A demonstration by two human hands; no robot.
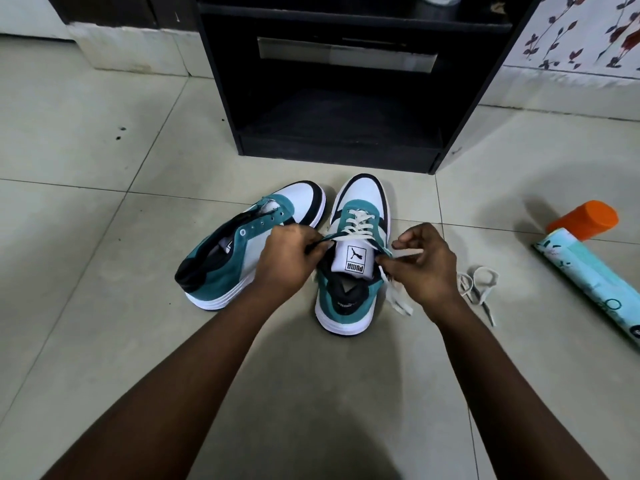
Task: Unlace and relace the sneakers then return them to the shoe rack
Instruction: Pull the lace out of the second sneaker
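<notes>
Bare tile floor [86, 168] lies open left; right, a loose lace [476, 284] and spray can [588, 268] clutter the way.

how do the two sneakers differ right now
The left sneaker has bare eyelets and no lace; the right sneaker is laced most of the way up. The left one leans over on its side; the right one stands upright on its sole. Only the right one is being worked on: the left hand and right hand each pinch an end of its white lace. Both share teal, white and black colouring.
</notes>
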